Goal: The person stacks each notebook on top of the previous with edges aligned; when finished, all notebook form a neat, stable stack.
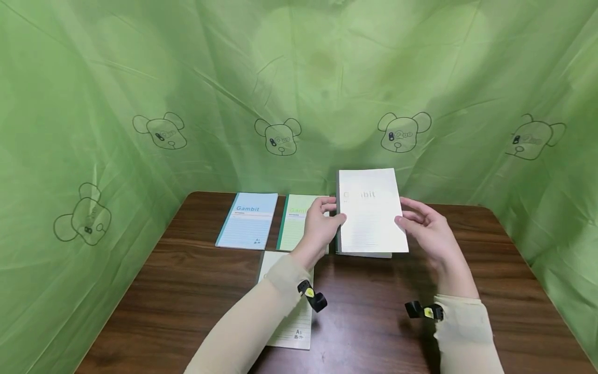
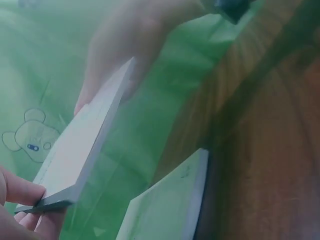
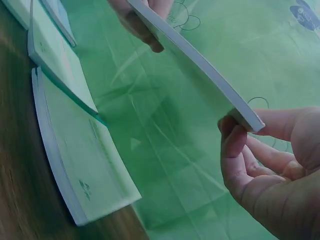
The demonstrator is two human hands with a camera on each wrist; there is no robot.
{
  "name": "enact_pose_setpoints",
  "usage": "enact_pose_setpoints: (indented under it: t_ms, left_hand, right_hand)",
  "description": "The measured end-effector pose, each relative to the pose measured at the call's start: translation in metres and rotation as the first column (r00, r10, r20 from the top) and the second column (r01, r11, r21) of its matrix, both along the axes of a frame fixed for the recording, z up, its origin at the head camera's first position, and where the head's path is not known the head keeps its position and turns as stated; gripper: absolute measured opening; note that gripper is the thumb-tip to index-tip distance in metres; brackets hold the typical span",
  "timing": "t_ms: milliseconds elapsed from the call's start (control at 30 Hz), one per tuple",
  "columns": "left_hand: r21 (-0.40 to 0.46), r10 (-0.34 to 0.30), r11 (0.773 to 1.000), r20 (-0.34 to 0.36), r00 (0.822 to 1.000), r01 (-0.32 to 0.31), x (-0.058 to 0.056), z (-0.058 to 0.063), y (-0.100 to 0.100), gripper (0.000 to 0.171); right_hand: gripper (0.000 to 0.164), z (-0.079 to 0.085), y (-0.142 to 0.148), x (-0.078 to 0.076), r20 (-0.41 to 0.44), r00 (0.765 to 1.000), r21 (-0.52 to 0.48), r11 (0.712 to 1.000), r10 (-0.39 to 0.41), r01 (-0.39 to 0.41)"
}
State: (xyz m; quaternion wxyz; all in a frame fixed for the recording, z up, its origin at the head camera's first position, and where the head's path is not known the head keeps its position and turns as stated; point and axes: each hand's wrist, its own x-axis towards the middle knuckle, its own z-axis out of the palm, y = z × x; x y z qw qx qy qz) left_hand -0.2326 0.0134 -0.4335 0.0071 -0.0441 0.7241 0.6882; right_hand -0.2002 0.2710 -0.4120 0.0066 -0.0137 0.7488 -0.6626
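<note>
Both hands hold a white notebook [image 1: 374,228] marked "Gambit" above the far right part of the table, its cover facing up toward the head camera. At the dark spine side, my left hand [image 1: 320,224] pinches it, thumb on the cover and fingers behind. My right hand [image 1: 432,234] pinches the opposite edge, as the right wrist view also shows with thumb and curled fingers [image 3: 234,137]. Beneath it lies another notebook [image 1: 364,255], mostly hidden in the head view; its pale cover [image 3: 90,150] shows in the right wrist view, apart from the raised one.
On the brown wooden table [image 1: 187,291], a blue notebook [image 1: 247,223] and a green notebook [image 1: 291,228] lie along the back. A cream notebook [image 1: 299,322] lies nearer, partly under my left forearm. Green cloth [image 1: 327,78] with bear drawings hangs behind and at the sides.
</note>
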Motion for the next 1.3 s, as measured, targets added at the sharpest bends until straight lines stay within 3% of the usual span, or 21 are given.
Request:
enact_pose_setpoints:
  t_ms: [167,300,433,567,800,1033,1300]
  left_hand:
    - [0.022,0.028,0.999,0.029,0.999,-0.028,-0.011,0.002,0.002,0.045]
    - [0.031,0.007,0.999,0.046,0.999,-0.008,-0.016,0.0,0.002,0.049]
    - [0.015,-0.009,1.0,0.047,0.999,0.008,-0.021,-0.008,0.003,0.054]
    - [-0.026,0.011,1.0,0.047,0.999,-0.01,-0.028,-0.023,0.005,0.054]
    - [-0.098,0.052,0.994,0.035,0.998,-0.048,-0.035,-0.043,0.009,0.05]
    - [-0.127,0.071,0.99,0.042,0.997,-0.065,-0.037,-0.049,0.011,0.051]
    - [-0.164,0.048,0.986,0.048,0.998,-0.04,-0.036,-0.055,0.012,0.052]
  right_hand:
    - [0.061,-0.011,-0.008,-0.009,0.01,0.997,-0.088,0.993,-0.08,0.081]
    - [0.057,-0.023,-0.013,-0.019,0.015,0.989,-0.125,0.981,-0.149,0.15]
    - [0.054,-0.037,-0.017,-0.028,0.037,0.979,-0.155,0.967,-0.199,0.202]
    - [0.052,-0.05,-0.02,-0.035,0.062,0.976,-0.122,0.968,-0.211,0.217]
    - [0.055,-0.06,-0.018,-0.036,0.133,0.98,-0.015,0.988,-0.148,0.151]
    - [0.061,-0.066,-0.013,-0.036,0.136,0.988,-0.001,0.997,-0.072,0.072]
    - [0.06,-0.077,-0.01,-0.038,0.123,0.99,0.026,0.997,-0.072,0.069]
